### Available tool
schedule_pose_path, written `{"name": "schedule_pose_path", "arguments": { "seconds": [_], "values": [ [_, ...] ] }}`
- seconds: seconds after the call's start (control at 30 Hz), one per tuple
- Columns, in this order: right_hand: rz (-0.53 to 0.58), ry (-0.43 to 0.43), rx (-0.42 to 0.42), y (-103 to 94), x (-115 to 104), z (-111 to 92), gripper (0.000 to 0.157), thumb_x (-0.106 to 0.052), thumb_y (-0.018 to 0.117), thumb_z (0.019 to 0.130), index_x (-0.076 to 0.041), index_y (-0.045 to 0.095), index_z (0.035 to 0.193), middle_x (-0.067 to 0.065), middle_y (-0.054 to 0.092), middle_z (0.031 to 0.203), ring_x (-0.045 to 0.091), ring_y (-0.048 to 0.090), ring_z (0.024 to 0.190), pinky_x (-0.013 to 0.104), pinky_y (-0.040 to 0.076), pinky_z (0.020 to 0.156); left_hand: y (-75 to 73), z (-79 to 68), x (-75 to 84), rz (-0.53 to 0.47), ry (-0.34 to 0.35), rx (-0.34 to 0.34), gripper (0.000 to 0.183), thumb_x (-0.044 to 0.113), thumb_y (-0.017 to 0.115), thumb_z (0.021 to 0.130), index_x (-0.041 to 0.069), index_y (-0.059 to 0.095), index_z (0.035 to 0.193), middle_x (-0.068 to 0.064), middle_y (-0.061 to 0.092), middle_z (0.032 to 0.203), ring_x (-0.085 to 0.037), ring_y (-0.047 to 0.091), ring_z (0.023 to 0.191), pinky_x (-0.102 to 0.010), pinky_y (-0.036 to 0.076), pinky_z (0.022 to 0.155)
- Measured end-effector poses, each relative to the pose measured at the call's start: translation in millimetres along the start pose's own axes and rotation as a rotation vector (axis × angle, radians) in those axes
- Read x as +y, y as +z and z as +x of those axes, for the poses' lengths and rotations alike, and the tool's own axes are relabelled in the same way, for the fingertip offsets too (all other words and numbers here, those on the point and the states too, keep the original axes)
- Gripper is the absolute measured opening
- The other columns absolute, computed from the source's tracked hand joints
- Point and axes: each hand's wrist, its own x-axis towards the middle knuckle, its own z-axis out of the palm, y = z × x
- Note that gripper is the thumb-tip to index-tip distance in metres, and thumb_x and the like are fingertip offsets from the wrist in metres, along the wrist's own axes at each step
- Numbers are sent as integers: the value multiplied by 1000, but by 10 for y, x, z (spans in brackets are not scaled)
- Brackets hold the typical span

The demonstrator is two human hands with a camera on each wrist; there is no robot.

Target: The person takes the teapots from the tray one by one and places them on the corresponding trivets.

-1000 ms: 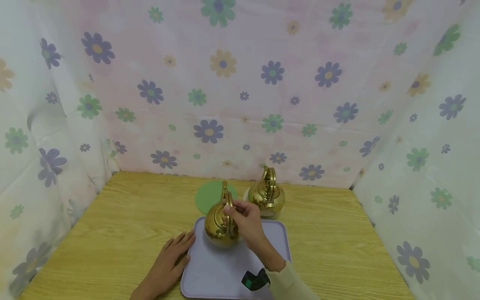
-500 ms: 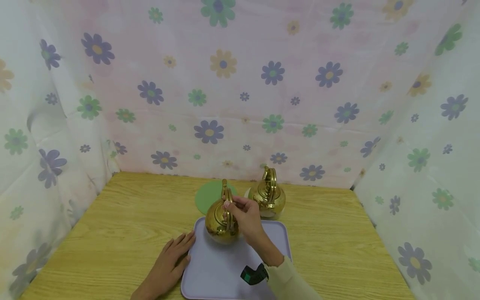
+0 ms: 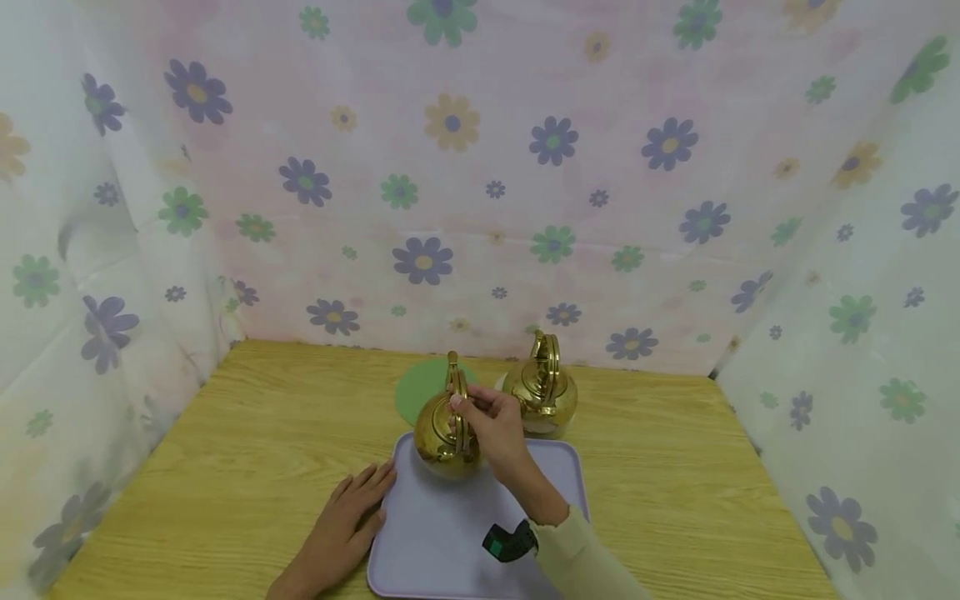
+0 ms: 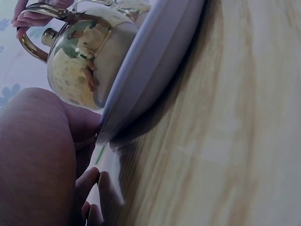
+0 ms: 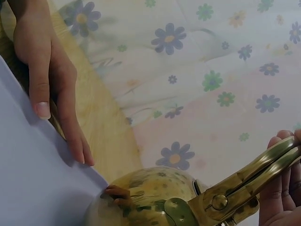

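Observation:
My right hand (image 3: 498,429) grips the upright handle of a shiny gold teapot (image 3: 438,446), which is over the far left part of a lavender tray (image 3: 435,542). Whether its base touches the tray is hard to tell. In the right wrist view the fingers curl round the double-barred handle (image 5: 254,181). My left hand (image 3: 341,521) lies on the table with straight fingers against the tray's left edge. The left wrist view has a finger touching the tray's rim (image 4: 141,89). A second gold teapot (image 3: 542,400) stands behind the tray, to the right.
A round green mat (image 3: 420,387) lies behind the tray, partly hidden by the held teapot. Part of a pale round piece shows beside the second teapot. The wooden table (image 3: 675,492) is bounded by flowered cloth (image 3: 495,167) at the back and sides.
The held teapot and my right hand have moved slightly away from me, toward the tray's far edge. My left hand stays at the tray's side. The head view has shifted a little.

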Motion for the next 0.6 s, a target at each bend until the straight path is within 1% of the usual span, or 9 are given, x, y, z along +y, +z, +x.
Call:
{"name": "schedule_pose_path", "arguments": {
  "seconds": [0.1,0.3,0.47,0.6],
  "values": [
    [-13,-2,9,-5,10,25,31,-4,63,99,19,62,121,5,74,88,10,68,72,25,59,69,12,2,-2,-5,-2,-4,48,10,63,97,3,56,145,-8,52,153,-44,47,137,-11,-3,118],
    [-22,-2,14,10,13,56,31,-5,64,99,16,64,121,12,75,93,9,68,74,25,59,70,11,1,9,-1,-6,0,49,8,64,96,3,56,145,-8,52,153,-44,47,137,-11,-3,118],
    [-28,16,22,27,-7,73,32,-7,65,99,13,63,123,7,75,92,10,69,75,25,59,72,3,4,16,10,-6,0,50,7,64,96,3,56,145,-7,52,153,-43,47,138,-12,-3,119],
    [-26,11,25,31,-23,97,31,-8,65,99,14,64,122,9,75,93,11,69,77,25,59,71,1,5,22,19,1,3,50,7,64,95,2,57,144,-9,53,152,-43,48,137,-13,-3,120]
  ]
}}
